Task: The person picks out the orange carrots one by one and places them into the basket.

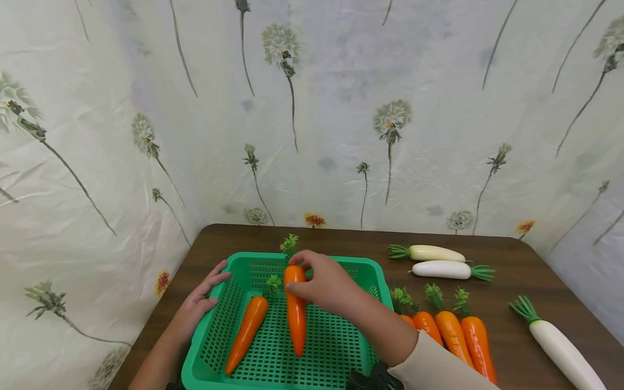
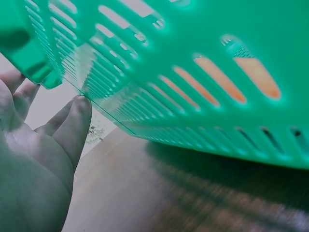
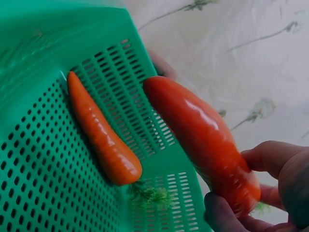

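My right hand (image 1: 324, 284) pinches an orange carrot (image 1: 296, 309) near its leafy top and holds it over the green plastic basket (image 1: 382, 281), tip pointing down toward me. In the right wrist view, thumb and fingers grip the thick end of this carrot (image 3: 203, 140). A second carrot (image 1: 248, 333) lies inside the basket on the left, its green leaves toward the far side. At the basket's left rim is my left hand (image 1: 197, 303), fingers extended. The left wrist view has that hand (image 2: 38, 150) beside the slotted outer wall (image 2: 145, 111).
Several carrots (image 1: 450, 333) lie in a row right of the basket, partly hidden by my right arm. Two white radishes (image 1: 439, 269) lie behind them, and another white radish (image 1: 560, 346) at the right. A floral curtain (image 1: 341, 108) hangs behind the brown table (image 1: 512, 265).
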A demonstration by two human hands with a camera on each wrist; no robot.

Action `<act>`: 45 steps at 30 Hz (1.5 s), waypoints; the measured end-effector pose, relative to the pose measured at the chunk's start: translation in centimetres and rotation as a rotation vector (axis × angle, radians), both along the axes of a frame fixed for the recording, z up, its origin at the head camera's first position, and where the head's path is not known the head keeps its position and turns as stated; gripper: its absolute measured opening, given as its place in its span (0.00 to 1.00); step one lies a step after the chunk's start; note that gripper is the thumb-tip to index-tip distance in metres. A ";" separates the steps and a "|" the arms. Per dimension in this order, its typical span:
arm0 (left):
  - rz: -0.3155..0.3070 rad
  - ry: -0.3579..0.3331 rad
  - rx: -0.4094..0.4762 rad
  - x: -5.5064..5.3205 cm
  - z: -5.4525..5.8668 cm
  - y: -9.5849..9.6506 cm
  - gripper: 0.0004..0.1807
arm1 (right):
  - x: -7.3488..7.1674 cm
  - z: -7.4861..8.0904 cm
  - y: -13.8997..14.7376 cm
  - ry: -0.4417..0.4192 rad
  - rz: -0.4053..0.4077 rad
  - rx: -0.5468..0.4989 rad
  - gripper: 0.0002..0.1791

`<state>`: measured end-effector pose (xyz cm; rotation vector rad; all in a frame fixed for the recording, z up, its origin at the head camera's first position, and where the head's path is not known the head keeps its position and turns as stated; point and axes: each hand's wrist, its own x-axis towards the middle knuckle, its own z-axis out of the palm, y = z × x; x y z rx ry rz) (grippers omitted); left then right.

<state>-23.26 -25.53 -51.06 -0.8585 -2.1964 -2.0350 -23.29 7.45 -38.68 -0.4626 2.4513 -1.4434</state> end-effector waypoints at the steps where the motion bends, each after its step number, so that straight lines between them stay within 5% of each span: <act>1: -0.001 0.001 0.000 0.0 0.0 0.0 0.26 | -0.1 -0.1 -0.1 0.001 0.001 0.005 0.23; 21: -0.023 0.044 -0.031 -0.6 0.3 0.3 0.25 | -0.6 -1.7 -0.9 0.010 0.046 0.095 0.21; 45: -0.015 0.044 -0.005 -0.1 0.1 -0.1 0.25 | -0.7 -3.0 -1.9 -0.138 0.052 0.038 0.21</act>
